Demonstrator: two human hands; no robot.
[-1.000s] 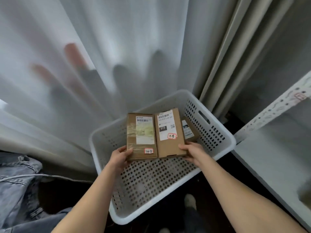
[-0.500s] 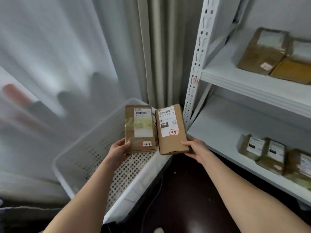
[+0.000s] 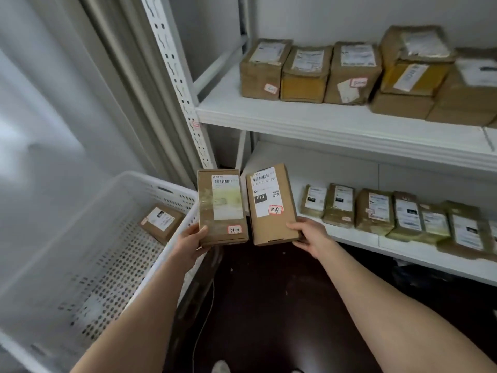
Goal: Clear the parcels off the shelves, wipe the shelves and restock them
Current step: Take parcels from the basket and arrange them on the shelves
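- Pale curtain (image 3: 53, 130) on one side, white metal shelving on the other, dark floor (image 3: 269, 292) between them.
- Left hand (image 3: 192, 242) grips the bottom corner of a taped parcel (image 3: 222, 208), thumb on the face and fingers curled out of sight behind it.
- Right hand (image 3: 309, 235) clamps the lower edge of a plain parcel (image 3: 271, 205) the same way, thumb on top.
- Both parcels are held upright, side by side and label up, probably so the red-ringed stickers can be read before each one gets a place.
- Just left of the hands stands a white basket (image 3: 150, 179) with one more parcel (image 3: 161, 222) lying in it, close enough to reach without stepping.
- Just beyond the right hand, the lower shelf (image 3: 357, 242) carries a row of small parcels (image 3: 373, 211), with bare board at its left end near the post (image 3: 174, 76); that gap looks like where these two belong.
- Above, the upper shelf (image 3: 295, 119) is lined with bigger boxes (image 3: 306, 74), so restocking seems well along.
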